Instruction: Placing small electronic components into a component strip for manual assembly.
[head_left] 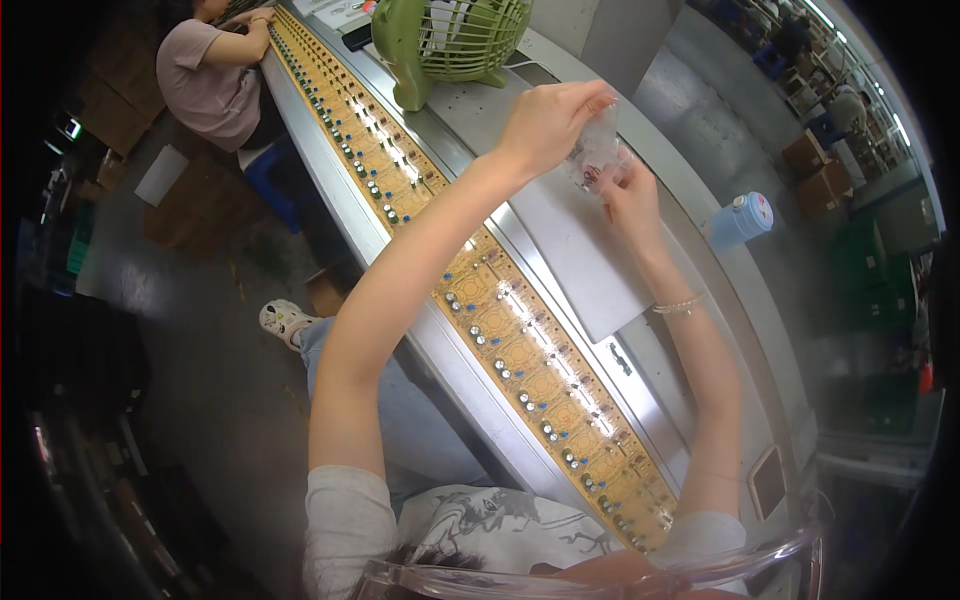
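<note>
Evidently we have the clear plastic bag (602, 130) in both hands, raised over the far part of the bench, to the right of the long row of yellow circuit boards (488, 335). Our left hand (560, 122) is closed on the bag's far, upper edge; our right hand (628, 192), fingers drawn narrow, seems to pinch its near right side, close to the small dark reddish parts (590, 176) gathered low in the plastic. Whether the mouth is open we cannot tell. To handle this well, we should let the left hand bear the bag and hold its edge taut, while the right works with a light pinch, since thin film like this probably slips or tears under a hard tug. We'd do best to tilt it only a little, so the parts don't spill, and to work above the pale flat sheet (600, 285) just nearer than the hands rather than over the boards, where a stray piece could lodge among the components. The green fan (450, 40), far and to the left, could flutter light plastic if it is running.
</note>
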